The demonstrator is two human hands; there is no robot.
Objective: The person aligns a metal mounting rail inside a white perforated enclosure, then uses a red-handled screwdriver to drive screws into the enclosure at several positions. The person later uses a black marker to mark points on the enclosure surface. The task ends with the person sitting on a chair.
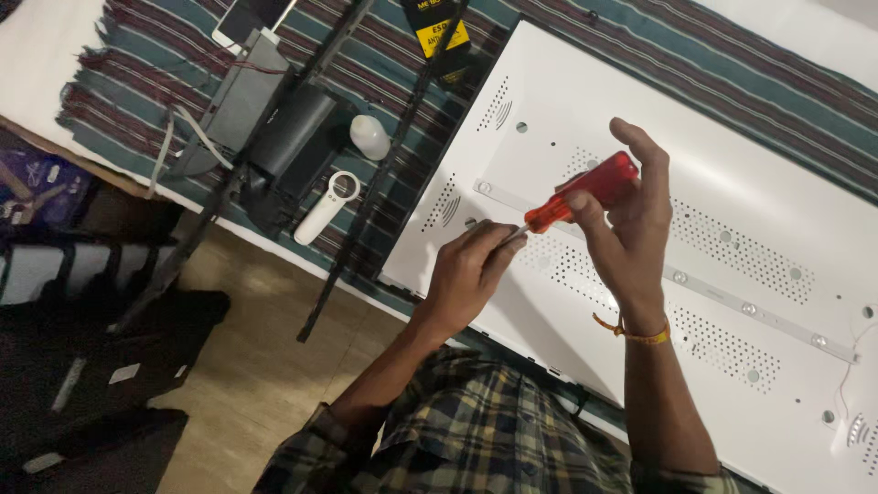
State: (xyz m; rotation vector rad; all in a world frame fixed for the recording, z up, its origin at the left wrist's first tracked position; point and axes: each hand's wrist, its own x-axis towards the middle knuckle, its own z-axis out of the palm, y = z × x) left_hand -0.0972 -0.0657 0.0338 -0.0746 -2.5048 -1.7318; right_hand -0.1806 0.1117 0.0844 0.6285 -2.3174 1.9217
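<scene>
A large white perforated metal panel [640, 119] is laid flat on a striped cloth [146, 101] and takes up most of the right of the view. A thin LED strip [732, 297] is seen running across it, dotted with small round lenses. Left of the panel, 2 black frame bars [384, 174] are laid over the cloth, with a grey box [238, 101], a black bracket [288, 137], a white remote [325, 209], a white plastic cap [369, 137] and a phone [245, 18] beside them. Above the panel, a red-handled screwdriver [585, 190] is gripped in the closed right hand [631, 215]. Its metal tip is pinched by the fingers of the left hand [466, 274], just over the panel's left part.
</scene>
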